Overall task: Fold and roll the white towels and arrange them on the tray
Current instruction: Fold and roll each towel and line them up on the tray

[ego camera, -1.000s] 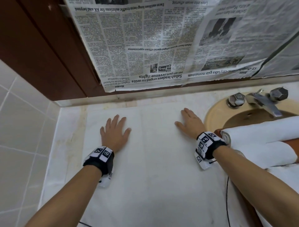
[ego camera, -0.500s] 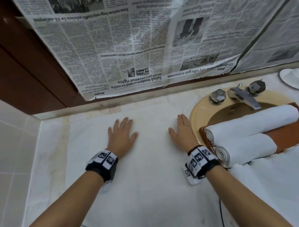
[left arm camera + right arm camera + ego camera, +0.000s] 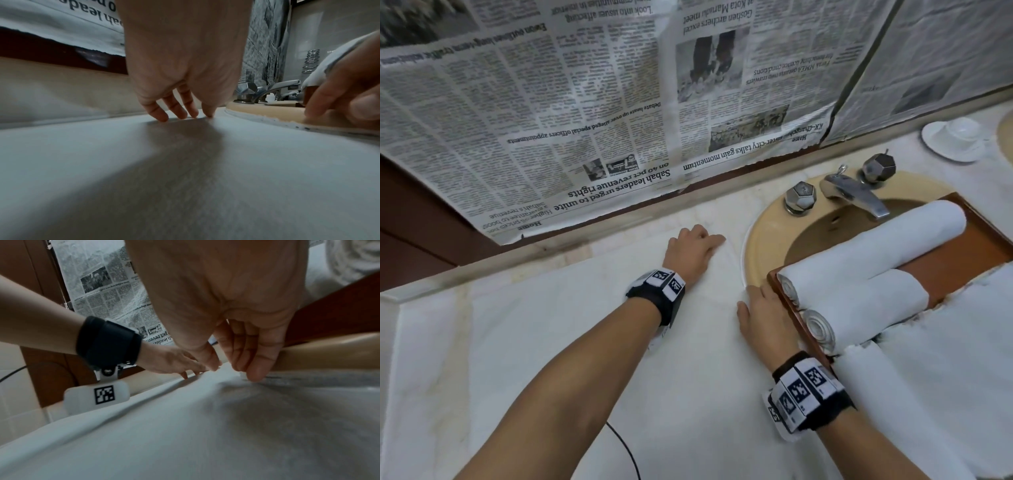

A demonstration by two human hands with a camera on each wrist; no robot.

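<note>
Bathroom tabletop (image 3: 431,342) beside the sink (image 3: 763,240): flat white towel (image 3: 585,359) lies left of it, unrolled. Two rolled towels (image 3: 859,267) sit on the brown tray (image 3: 969,246) over the sink. Left hand (image 3: 693,250) and right hand (image 3: 763,318) press curled fingertips at the towel's edges; whether either grip pinches cloth is unclear. More cloth right is cut off.

- Open flat stretch of white towel (image 3: 571,342) on the left of the counter, nothing standing on it.
- Hemmed in at the back by the low ledge under the newspaper (image 3: 585,102).
- Blocked on the right by the tray (image 3: 986,240) sitting over the sink (image 3: 760,240), two rolled towels (image 3: 859,274) on it.
- Faucet (image 3: 856,195) and knobs sticking up behind the tray.
- Saucer, maybe with a cup (image 3: 959,138), far right corner.
</note>
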